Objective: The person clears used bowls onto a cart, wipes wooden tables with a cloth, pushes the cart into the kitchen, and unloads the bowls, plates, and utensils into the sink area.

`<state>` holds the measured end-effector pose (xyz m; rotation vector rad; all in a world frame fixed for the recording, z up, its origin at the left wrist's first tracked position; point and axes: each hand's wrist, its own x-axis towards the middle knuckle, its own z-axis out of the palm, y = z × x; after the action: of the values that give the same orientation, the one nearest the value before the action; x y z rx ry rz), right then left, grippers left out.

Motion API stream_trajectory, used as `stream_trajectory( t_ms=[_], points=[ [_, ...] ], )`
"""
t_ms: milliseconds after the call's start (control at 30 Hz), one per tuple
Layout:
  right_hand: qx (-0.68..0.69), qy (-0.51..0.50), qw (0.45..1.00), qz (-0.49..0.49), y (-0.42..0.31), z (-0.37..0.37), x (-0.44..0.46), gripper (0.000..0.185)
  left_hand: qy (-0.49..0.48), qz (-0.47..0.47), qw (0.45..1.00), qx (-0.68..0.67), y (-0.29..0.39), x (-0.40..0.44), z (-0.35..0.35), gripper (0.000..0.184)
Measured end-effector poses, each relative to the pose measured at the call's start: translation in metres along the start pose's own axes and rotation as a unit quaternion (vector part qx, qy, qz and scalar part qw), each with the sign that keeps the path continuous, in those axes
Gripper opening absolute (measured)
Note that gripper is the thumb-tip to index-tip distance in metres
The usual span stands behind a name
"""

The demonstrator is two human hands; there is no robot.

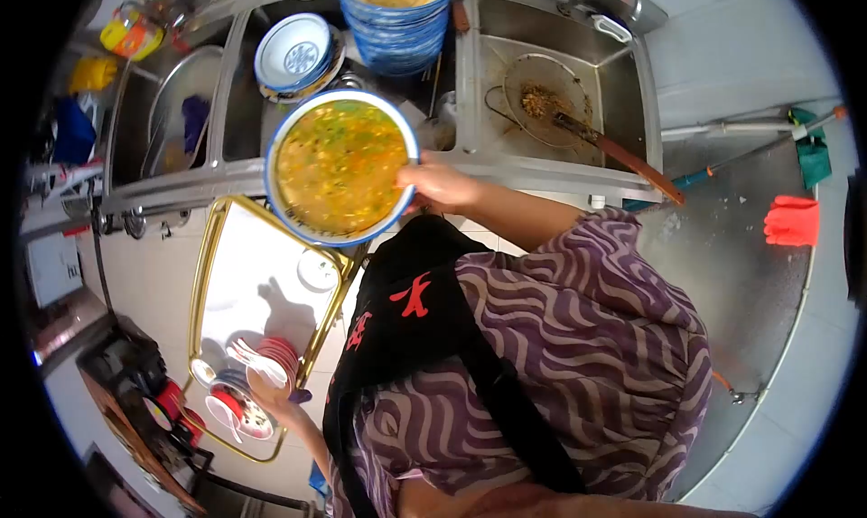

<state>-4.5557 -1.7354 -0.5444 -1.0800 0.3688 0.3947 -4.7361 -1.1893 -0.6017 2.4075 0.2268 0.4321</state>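
Observation:
My right hand (442,186) grips the rim of a large blue-rimmed bowl (408,139), its thumb over the inner edge. Yellowish soup (339,166) with green and orange bits fills much of this bowl, which is held above the sink's front edge. Lower left, my left hand (274,399) reaches among dishes on a gold-edged cart (237,279). It is beside a stack of red-rimmed bowls (282,355) with white spoons (257,360) on top, and next to a bowl (260,425) with food remains. Its fingers are small and partly hidden, so their grip is unclear.
A tall stack of blue bowls (397,44) and smaller blue-and-white bowls (293,53) stand in the middle sink. The right sink (506,26) holds a strainer (547,89) with food scraps and a wooden-handled tool (632,164). Orange-red gloves (793,221) lie at the far right.

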Motion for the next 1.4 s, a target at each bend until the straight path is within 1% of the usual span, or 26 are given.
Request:
stream_trajectory(
  t_ms=[33,133,233,267,367,500,533,633,733,867,933,1033,1133,1233,1333,1400],
  points=[
    [0.011,0.026,0.999,-0.015,-0.003,-0.012,-0.008,0.039,-0.007,0.007,0.999,-0.039,-0.014,0.005,-0.003,0.076],
    [0.047,0.066,0.996,-0.032,-0.013,-0.055,-0.031,0.044,-0.008,-0.001,1.0,0.001,-0.014,0.02,-0.008,0.075],
    [0.094,0.17,0.98,-0.033,-0.015,-0.088,-0.045,0.049,-0.009,-0.001,0.999,0.036,-0.007,0.038,-0.005,0.073],
    [0.104,0.157,0.981,-0.043,-0.013,-0.103,-0.047,0.051,-0.01,0.001,0.999,0.047,-0.003,0.044,-0.001,0.073],
    [0.156,0.247,0.954,-0.073,-0.009,-0.123,-0.049,0.036,-0.016,0.0,0.996,0.086,0.01,0.062,0.011,0.072],
    [0.225,0.252,0.939,-0.061,0.014,-0.157,-0.034,0.034,-0.02,0.001,0.993,0.12,0.032,0.091,0.027,0.07],
    [0.242,0.247,0.935,-0.072,0.017,-0.163,-0.031,0.033,-0.02,-0.001,0.991,0.129,0.035,0.091,0.035,0.07],
    [0.293,0.268,0.916,-0.057,0.023,-0.169,-0.019,0.028,-0.022,0.002,0.989,0.146,0.047,0.106,0.045,0.068],
    [0.345,0.241,0.906,-0.039,0.024,-0.172,-0.011,0.026,-0.029,0.001,0.987,0.156,0.058,0.117,0.051,0.067],
    [0.408,0.247,0.879,-0.004,0.035,-0.175,0.012,0.024,-0.033,-0.002,0.984,0.175,0.073,0.125,0.055,0.065],
    [0.434,0.251,0.865,0.008,0.029,-0.171,0.01,0.024,-0.035,-0.002,0.983,0.178,0.077,0.13,0.057,0.065],
    [0.445,0.207,0.871,0.019,0.032,-0.173,0.015,0.026,-0.035,-0.001,0.983,0.179,0.079,0.135,0.056,0.063],
    [0.491,0.143,0.858,0.038,0.042,-0.18,0.027,0.029,-0.036,-0.004,0.982,0.184,0.081,0.138,0.054,0.062],
    [0.512,0.121,0.85,0.029,0.035,-0.175,0.022,0.033,-0.037,-0.003,0.981,0.189,0.083,0.141,0.052,0.061],
    [0.539,0.071,0.839,0.013,0.028,-0.173,0.023,0.038,-0.038,-0.005,0.981,0.192,0.084,0.142,0.049,0.06],
    [0.582,0.025,0.812,0.026,0.028,-0.176,0.028,0.04,-0.038,-0.005,0.98,0.194,0.087,0.142,0.048,0.059]
  ],
)
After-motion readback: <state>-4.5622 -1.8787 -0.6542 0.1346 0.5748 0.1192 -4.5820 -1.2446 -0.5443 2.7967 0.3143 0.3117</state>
